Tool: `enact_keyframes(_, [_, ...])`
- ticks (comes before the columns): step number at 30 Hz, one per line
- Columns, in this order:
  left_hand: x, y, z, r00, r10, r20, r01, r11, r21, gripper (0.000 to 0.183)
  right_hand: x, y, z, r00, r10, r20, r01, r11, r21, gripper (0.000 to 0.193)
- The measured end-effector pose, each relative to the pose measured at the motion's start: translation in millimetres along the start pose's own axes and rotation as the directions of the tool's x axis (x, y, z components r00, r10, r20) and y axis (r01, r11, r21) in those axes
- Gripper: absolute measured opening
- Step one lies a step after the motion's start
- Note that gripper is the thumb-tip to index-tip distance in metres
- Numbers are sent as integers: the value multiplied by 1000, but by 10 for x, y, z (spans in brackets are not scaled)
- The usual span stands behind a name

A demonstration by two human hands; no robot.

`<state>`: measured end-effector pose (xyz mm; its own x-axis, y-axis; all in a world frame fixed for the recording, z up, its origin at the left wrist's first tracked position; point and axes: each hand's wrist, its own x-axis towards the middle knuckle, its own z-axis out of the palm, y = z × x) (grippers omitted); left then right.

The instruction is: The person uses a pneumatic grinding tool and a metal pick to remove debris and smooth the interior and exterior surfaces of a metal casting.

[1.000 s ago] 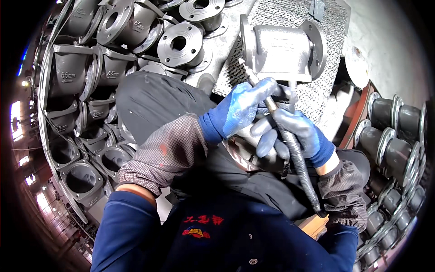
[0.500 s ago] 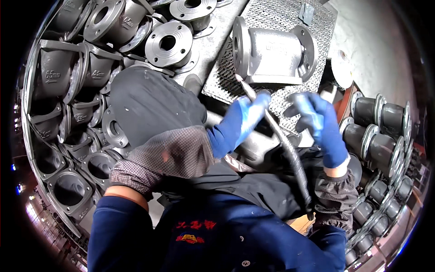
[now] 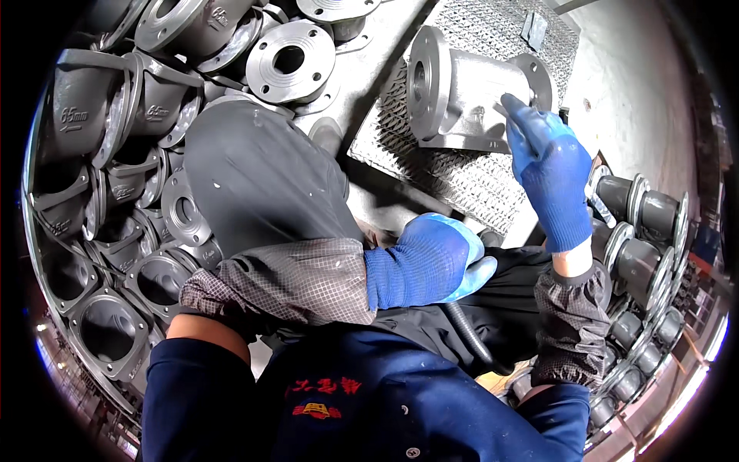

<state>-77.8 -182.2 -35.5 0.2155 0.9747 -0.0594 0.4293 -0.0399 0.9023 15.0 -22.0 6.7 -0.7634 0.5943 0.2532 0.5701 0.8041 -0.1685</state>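
A grey flanged valve body (image 3: 481, 92) lies on its side on a metal grate (image 3: 454, 181), its round flange with a central hole facing left. My right hand (image 3: 550, 158), in a blue glove, reaches up to the casting's right part. Its fingers are stretched out against the body near the right flange. Low over my lap, my gloved left hand (image 3: 439, 258) is closed, thumb and fingers curled. A black ribbed hose (image 3: 468, 339) comes out from under it; the slim tool at the hose's end is hidden by the hand.
Many grey flanged castings (image 3: 108, 327) are stacked at the left, some (image 3: 291, 61) at the upper left. More dark flanged castings (image 3: 643, 262) stand in rows at the right. A small metal plate (image 3: 534, 31) lies on the grate's far part. My dark-clad knee (image 3: 262, 177) rises left of the grate.
My left hand has dropped from beside the casting to my lap, and the tool's pointed end is now out of sight. The right hand has moved up to the casting and stretched its fingers.
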Motion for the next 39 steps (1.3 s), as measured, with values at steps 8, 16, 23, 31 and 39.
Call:
enact_keyframes(8, [-16, 14, -151, 996, -25, 86, 31, 997, -70, 30, 254, -45, 62, 992, 10, 128, 18, 976, -218, 27])
enact_keyframes(16, [-18, 76, -219, 982, -50, 181, 57, 998, -35, 26, 328, -64, 62, 979, -17, 204, 98, 916, -390, 26])
enact_keyframes(23, [-18, 70, -226, 978, -47, 205, 56, 998, -39, 26, 355, -84, 43, 976, -39, 213, 134, 881, -454, 30])
enact_keyframes(31, [-15, 69, -220, 971, -85, 223, 100, 993, -56, 26, 395, -112, -26, 932, -68, 357, 254, 824, -506, 41])
enact_keyframes(39, [-28, 36, -232, 989, -51, 142, 64, 994, -90, 23, 416, -139, -6, 932, -36, 360, 226, 834, -502, 40])
